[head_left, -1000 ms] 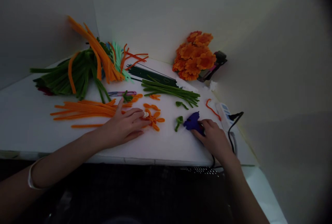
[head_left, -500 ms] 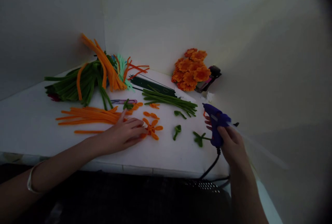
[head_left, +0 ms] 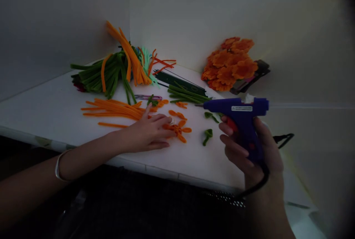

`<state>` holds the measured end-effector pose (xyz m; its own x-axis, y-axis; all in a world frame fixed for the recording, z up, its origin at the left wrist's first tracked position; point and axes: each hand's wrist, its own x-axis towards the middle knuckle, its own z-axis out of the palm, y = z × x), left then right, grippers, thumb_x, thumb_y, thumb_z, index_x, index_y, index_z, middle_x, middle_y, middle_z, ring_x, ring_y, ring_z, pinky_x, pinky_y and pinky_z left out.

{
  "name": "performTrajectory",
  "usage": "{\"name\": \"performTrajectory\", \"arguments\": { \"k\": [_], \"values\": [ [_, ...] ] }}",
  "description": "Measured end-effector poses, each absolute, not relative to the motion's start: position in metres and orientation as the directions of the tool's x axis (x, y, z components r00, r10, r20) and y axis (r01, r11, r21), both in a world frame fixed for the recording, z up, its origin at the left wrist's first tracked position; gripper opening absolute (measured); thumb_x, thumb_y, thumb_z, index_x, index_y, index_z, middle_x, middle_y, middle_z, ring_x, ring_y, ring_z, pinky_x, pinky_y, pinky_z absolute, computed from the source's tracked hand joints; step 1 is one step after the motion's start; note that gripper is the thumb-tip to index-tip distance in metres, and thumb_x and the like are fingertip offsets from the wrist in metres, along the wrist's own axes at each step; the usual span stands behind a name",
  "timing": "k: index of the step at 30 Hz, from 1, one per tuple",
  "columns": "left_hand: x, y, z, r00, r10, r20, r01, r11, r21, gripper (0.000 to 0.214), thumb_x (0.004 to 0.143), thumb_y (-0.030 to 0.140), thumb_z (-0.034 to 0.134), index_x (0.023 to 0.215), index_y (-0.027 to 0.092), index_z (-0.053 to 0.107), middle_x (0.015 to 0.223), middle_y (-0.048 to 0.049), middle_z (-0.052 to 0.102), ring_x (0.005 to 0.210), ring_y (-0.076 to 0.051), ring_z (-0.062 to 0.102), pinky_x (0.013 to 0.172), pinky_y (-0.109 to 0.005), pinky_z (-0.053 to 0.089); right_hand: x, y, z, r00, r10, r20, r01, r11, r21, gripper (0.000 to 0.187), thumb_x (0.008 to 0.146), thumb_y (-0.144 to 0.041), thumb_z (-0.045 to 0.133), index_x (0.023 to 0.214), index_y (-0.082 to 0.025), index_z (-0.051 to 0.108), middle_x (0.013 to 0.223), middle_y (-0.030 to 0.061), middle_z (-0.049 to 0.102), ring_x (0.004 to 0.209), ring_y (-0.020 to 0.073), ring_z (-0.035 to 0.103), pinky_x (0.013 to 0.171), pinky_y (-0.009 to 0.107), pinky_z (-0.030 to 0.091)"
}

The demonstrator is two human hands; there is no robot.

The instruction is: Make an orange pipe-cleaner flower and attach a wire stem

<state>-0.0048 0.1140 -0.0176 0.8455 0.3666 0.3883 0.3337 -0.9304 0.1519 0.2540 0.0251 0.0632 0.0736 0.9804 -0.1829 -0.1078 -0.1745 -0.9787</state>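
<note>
On the white bench [head_left: 199,161], covers part of the orange chenille flower [head_left: 186,130] with loosely spread left fingers [head_left: 163,134], grips the raised blue hot-glue gun [head_left: 246,117] in curled right fingers [head_left: 234,146], and risks burns or drips from a dipping nozzle [head_left: 199,105] or bumped trigger [head_left: 231,124].

The scene is viewed by one camera worn on the head, set above the near side of the white counter [head_left: 50,109] and directed forward and down. The left forearm [head_left: 91,157] is seen entering from the lower left, the right forearm [head_left: 266,209] from below. Of the things in sight, the blue hot glue gun [head_left: 246,117] is shown nearest, side-on; the orange flower bouquet [head_left: 230,63] is seen farther back. A wide field is covered (even the wall corner [head_left: 129,10] is included).
</note>
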Motion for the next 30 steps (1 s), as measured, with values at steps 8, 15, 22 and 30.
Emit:
{"name": "performTrajectory", "arguments": {
  "k": [8, 15, 22, 30],
  "values": [
    [-0.002, 0.114, -0.017, 0.755, 0.477, 0.451, 0.499, -0.863, 0.079, 0.037, 0.092, 0.048, 0.048, 0.11, 0.019, 0.06, 0.121, -0.0122, 0.061, 0.117, -0.03, 0.054, 0.111, -0.069, 0.004, 0.264, 0.018, 0.048, -0.085, 0.963, -0.254, -0.025, -0.257, -0.966, 0.039, 0.077, -0.056, 0.053, 0.089, -0.022, 0.068, 0.064, 0.0062, 0.059, 0.04, 0.0136, 0.042, 0.031, 0.026, 0.028],
    [-0.003, 0.113, -0.021, 0.771, 0.472, 0.427, 0.507, -0.861, 0.038, 0.035, 0.094, 0.044, 0.045, 0.116, 0.02, 0.058, 0.124, -0.012, 0.06, 0.118, -0.029, 0.053, 0.112, -0.068, 0.005, 0.267, 0.02, 0.04, -0.115, 0.959, -0.259, 0.038, -0.257, -0.966, 0.037, 0.082, -0.052, 0.051, 0.082, -0.021, 0.07, 0.052, 0.0045, 0.057, 0.036, 0.0132, 0.043, 0.033, 0.027, 0.032],
    [-0.002, 0.113, -0.02, 0.774, 0.452, 0.445, 0.496, -0.868, 0.019, 0.037, 0.096, 0.044, 0.041, 0.119, 0.021, 0.058, 0.122, -0.0107, 0.061, 0.115, -0.027, 0.054, 0.112, -0.068, 0.001, 0.266, 0.019, 0.037, -0.101, 0.935, -0.34, 0.033, -0.339, -0.94, 0.039, 0.079, -0.055, 0.054, 0.081, -0.021, 0.072, 0.05, 0.0054, 0.058, 0.03, 0.0113, 0.039, 0.028, 0.026, 0.024],
    [-0.002, 0.111, -0.016, 0.806, 0.439, 0.397, 0.464, -0.885, 0.037, 0.038, 0.096, 0.039, 0.045, 0.129, 0.023, 0.054, 0.125, -0.0101, 0.06, 0.118, -0.027, 0.053, 0.113, -0.066, 0.006, 0.263, 0.015, 0.04, -0.048, 0.916, -0.398, 0.058, -0.395, -0.917, 0.041, 0.081, -0.056, 0.058, 0.081, -0.017, 0.07, 0.052, 0.0051, 0.059, 0.026, 0.0059, 0.035, 0.026, 0.02, 0.02]
  ]
}}
